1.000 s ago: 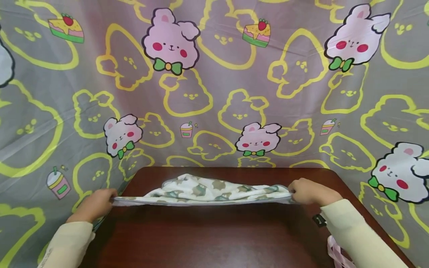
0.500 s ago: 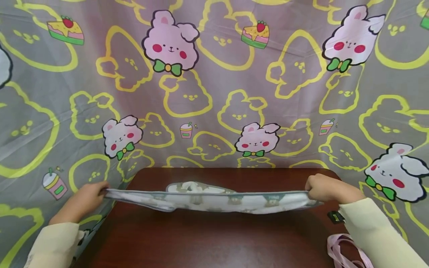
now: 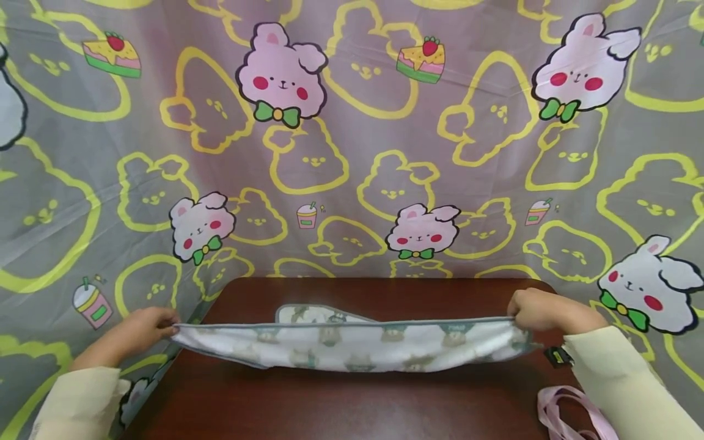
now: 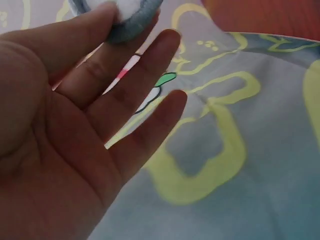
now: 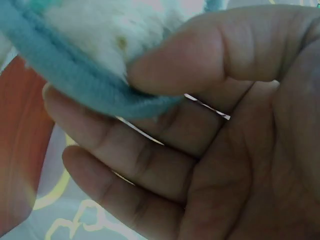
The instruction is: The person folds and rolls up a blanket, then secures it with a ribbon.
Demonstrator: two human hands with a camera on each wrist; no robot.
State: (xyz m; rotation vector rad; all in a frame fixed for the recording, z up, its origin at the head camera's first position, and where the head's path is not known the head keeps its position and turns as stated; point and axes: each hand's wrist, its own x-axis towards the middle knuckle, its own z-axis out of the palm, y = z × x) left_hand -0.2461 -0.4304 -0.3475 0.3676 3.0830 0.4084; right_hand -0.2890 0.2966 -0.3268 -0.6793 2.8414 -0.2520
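A white towel (image 3: 352, 345) with a printed animal pattern and grey-blue edging is stretched between both hands over the table. My left hand (image 3: 145, 330) pinches one corner; in the left wrist view the thumb and index finger grip the blue edging (image 4: 132, 25) while the other fingers are spread. At the opposite corner my right hand (image 3: 541, 311) pinches the towel, its thumb pressing the fluffy white side (image 5: 110, 40) just inside the trim. The towel's front part sags between the hands, and a rounded end of it shows behind the taut upper edge.
The dark red-brown table (image 3: 330, 403) has rounded far corners. A pink ribbon loop (image 3: 555, 415) lies at its right side, near the right sleeve (image 3: 621, 366). Grey curtains (image 3: 352, 134) with yellow outlines and rabbit prints surround the table on the back and sides.
Both hands have moved apart, pulling the towel's near edge tighter. The bunched pile has flattened, and the front part now hangs down toward me, showing its pattern.
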